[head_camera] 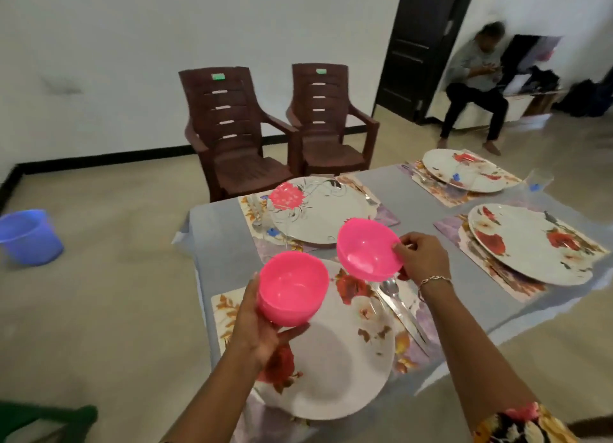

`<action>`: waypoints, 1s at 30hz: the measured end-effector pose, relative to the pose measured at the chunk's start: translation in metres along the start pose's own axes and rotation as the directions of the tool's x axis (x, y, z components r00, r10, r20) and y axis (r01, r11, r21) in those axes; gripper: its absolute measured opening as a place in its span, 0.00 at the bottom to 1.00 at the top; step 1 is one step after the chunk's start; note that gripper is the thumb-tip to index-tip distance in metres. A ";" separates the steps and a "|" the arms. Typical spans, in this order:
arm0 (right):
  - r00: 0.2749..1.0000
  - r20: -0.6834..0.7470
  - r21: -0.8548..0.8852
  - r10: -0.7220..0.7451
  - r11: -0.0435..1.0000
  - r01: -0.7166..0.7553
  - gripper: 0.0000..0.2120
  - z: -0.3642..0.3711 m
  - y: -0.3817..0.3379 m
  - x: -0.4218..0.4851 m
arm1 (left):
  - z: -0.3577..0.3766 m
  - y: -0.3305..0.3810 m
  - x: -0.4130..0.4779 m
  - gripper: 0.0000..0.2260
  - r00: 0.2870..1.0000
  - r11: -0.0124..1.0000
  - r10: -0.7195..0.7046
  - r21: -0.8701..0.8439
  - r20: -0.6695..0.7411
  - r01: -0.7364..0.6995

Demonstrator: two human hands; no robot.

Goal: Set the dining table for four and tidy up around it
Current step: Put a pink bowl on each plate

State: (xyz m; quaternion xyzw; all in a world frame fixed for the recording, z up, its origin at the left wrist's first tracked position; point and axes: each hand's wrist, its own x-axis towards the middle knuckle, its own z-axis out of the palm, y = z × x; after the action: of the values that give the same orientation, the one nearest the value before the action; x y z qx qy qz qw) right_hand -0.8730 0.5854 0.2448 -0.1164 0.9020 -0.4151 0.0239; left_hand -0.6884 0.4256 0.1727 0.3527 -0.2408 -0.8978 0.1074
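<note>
Pink bowl (366,251), plastic and glossy, is held in the air above the dining table (219,230), over the strip between the nearest floral plate (331,369) and the plate with the pink flower (318,210) beyond it. The right hand (423,260) pinches the bowl's rim on its right side, thumb inside, so the bowl lies to the left of the grip. It is tilted, its mouth facing the person.

A second pink bowl (292,286), upright and deeper-looking, sits cupped from below in the left hand (262,326), fingers curled round its base, over the near plate's left half. Whether more bowls are nested inside cannot be told.

Each of the four settings shows a plate on a floral placemat. No bowl rests on any plate yet. A knife (401,313) and spoon (391,286) lie just right of the near plate.

Judged from this, the left bowl needs only to be lowered onto the near plate. The right bowl needs levelling and is the nearer one to the pink-flower plate. The red-flowered plate (530,243) lies further to the right.
</note>
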 end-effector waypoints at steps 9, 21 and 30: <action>0.975 0.218 -0.098 0.045 0.995 -0.024 0.06 0.069 0.043 0.040 | 0.004 -0.005 -0.005 0.30 0.984 0.983 0.156 -0.083 -0.088 -0.163; 0.931 0.348 -0.215 0.109 0.976 -0.034 0.10 0.101 0.079 0.051 | 0.009 -0.027 -0.013 0.27 0.963 0.969 0.195 -0.118 -0.185 -0.219; 0.886 0.447 -0.234 0.123 0.972 -0.017 0.13 0.086 0.081 0.054 | 0.018 -0.045 -0.010 0.30 0.972 0.972 0.162 -0.140 -0.169 -0.186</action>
State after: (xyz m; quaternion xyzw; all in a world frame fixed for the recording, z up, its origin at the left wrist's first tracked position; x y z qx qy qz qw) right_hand -0.9284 0.5597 0.1305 -0.1802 0.9152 -0.2708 0.2380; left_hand -0.6945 0.4744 0.1674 0.3900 -0.1911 -0.8705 0.2315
